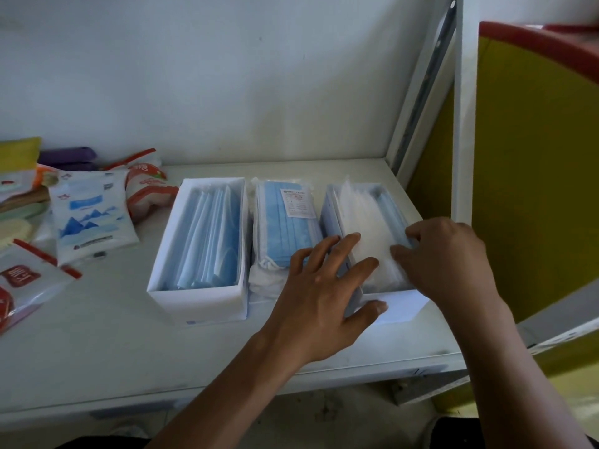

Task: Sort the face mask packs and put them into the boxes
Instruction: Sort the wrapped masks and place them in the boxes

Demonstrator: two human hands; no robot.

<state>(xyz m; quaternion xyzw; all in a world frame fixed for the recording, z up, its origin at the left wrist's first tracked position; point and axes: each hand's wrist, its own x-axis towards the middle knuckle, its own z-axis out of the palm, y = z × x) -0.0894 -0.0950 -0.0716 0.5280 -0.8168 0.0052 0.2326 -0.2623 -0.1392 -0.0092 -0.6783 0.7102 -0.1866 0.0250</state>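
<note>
Two boxes: white open cardboard boxes on the pale shelf (97,335); the left box (194,301) is full of blue masks, the right box (395,307) is under my hands.
My left hand (319,286): spread, fingers over the right box's left wall, thumb on its front wall.
My right hand (444,257): fingers and thumb curled, pinching the frosted clear-wrapped mask pack (366,222) inside the right box.
Loose blue mask pack in clear plastic (285,228): flat between the boxes, long axis running away from me.
Nearer hand: my left, just beside its near end.

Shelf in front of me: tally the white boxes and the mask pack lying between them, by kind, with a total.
White boxes: 2 (left box, right box)
Mask packs between the boxes: 1 (blue pack)
Total: 3
</note>
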